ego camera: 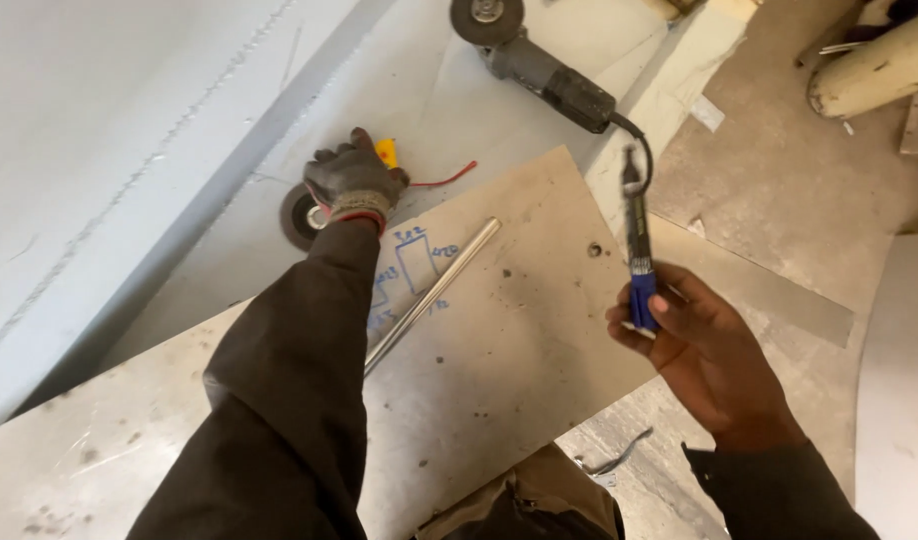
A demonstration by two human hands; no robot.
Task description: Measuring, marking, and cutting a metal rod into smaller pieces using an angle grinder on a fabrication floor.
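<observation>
My left hand [354, 180], in a dark work glove, reaches forward and closes over a small yellow object [387, 152] with a red wire [447, 178], beside a loose grinding disc [301, 215]. My bare right hand [694, 345] holds a blue-and-black marker pen [637, 250] upright by its blue end. A shiny metal rod [434, 293] lies diagonally on a flat board [519, 340] between both hands, next to a blue sketch [414, 265] drawn on the board.
An angle grinder [539, 62] with its cord lies on the floor ahead. A pale metal sheet [109, 130] slopes at the left. A cream cylinder [874, 65] lies at the top right, and a grey panel [899, 390] at the right edge.
</observation>
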